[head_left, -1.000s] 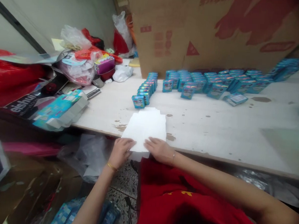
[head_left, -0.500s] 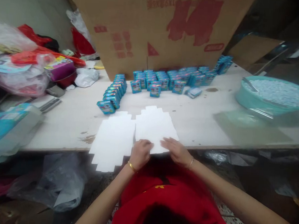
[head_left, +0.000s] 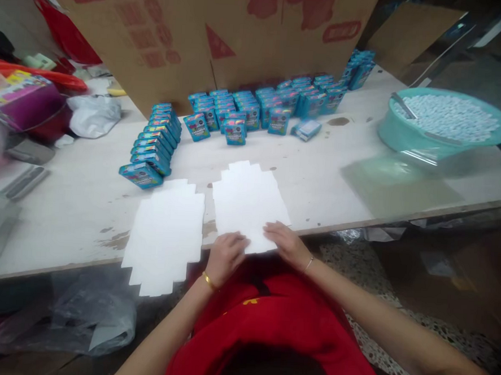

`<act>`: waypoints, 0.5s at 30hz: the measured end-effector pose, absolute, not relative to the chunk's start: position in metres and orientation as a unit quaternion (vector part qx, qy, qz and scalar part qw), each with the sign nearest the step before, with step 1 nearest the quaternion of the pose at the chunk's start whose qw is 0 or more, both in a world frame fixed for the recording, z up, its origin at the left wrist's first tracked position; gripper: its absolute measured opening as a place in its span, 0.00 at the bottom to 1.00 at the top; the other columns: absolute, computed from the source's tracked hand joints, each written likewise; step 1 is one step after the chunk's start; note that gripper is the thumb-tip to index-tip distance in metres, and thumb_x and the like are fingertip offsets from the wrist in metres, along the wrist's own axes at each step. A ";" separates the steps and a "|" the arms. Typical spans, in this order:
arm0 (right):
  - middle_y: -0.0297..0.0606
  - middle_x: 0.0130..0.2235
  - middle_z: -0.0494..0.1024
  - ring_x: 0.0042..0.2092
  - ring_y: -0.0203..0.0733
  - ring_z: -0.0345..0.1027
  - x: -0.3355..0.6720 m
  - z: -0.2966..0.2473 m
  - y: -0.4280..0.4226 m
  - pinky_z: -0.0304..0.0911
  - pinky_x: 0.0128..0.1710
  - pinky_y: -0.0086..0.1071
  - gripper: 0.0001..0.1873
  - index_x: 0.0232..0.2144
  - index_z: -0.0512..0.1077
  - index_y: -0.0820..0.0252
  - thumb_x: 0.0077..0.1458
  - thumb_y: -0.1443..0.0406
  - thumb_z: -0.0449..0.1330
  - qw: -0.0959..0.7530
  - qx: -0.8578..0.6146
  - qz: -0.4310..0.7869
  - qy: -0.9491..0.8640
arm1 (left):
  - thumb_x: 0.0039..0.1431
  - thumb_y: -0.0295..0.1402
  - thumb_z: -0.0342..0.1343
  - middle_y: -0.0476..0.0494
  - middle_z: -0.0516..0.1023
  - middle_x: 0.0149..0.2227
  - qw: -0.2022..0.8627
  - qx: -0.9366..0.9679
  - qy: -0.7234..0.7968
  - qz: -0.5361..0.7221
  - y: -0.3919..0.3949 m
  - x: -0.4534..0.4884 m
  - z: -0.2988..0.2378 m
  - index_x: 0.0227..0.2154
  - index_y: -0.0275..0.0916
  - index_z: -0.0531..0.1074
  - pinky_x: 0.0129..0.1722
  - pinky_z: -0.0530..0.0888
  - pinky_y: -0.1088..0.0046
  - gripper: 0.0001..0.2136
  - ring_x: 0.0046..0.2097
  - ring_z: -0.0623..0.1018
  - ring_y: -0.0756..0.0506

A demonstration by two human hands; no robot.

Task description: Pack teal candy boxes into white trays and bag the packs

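Two white flat box blanks lie at the near edge of the worn white table (head_left: 327, 175). My left hand (head_left: 225, 256) and my right hand (head_left: 285, 241) both rest on the near end of the right white blank (head_left: 247, 201), fingers curled and pinching its edge. The left white blank (head_left: 162, 236) lies untouched beside it, overhanging the table edge. Behind them stand rows of small blue printed boxes (head_left: 153, 145), and more blue boxes (head_left: 259, 106) line up in front of a large cardboard carton (head_left: 192, 31).
A teal basin (head_left: 441, 123) full of small white pieces sits at the right, with a clear plastic sheet (head_left: 399, 182) in front of it. Plastic bags and a purple box (head_left: 22, 97) crowd the left end. A clear plastic bag (head_left: 85, 319) hangs below the table.
The view swung to the right, revealing the teal basin. The single stack of white blanks is now two side by side, and my hands stayed on the right one.
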State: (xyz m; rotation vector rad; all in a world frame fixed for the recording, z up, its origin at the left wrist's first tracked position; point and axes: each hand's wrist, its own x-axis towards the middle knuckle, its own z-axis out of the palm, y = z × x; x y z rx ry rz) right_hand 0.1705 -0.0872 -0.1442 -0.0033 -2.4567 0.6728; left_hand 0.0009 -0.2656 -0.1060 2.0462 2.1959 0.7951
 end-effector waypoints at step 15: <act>0.41 0.36 0.71 0.42 0.43 0.62 0.146 -0.121 -0.080 0.61 0.44 0.38 0.15 0.30 0.71 0.60 0.63 0.61 0.48 0.264 -0.157 0.311 -0.899 | 0.63 0.41 0.46 0.48 0.74 0.29 0.123 0.481 0.815 0.298 -0.236 0.007 -0.093 0.25 0.40 0.73 0.37 0.60 0.68 0.16 0.33 0.71 0.48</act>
